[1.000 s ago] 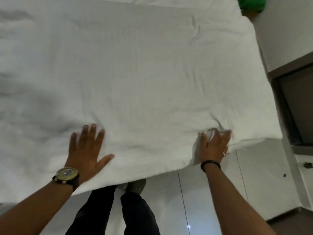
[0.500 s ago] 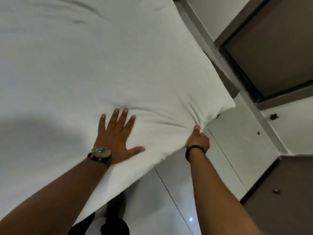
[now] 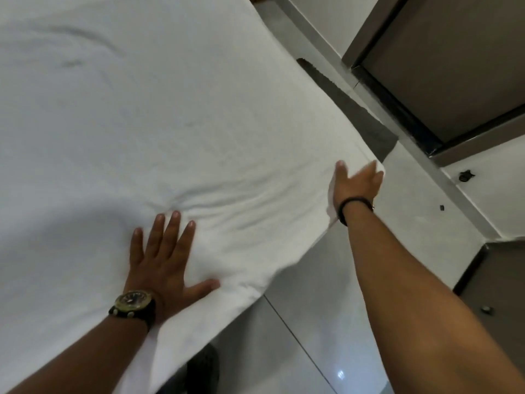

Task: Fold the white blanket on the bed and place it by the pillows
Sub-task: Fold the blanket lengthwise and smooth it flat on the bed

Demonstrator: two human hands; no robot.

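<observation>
the white blanket (image 3: 170,123) lies spread over the bed, soft, light and limp. the left hand (image 3: 164,265) presses flat, fingers spread, near the bed's near edge; the right hand (image 3: 355,183) rests open at its near right corner, likely the best place to pinch.

One head-worn wide-angle view looks forward and steeply down, tilted, from close above the near edge of the bed (image 3: 142,109). Both forearms reach in from the bottom, with tiled floor (image 3: 326,322) at lower right.
</observation>
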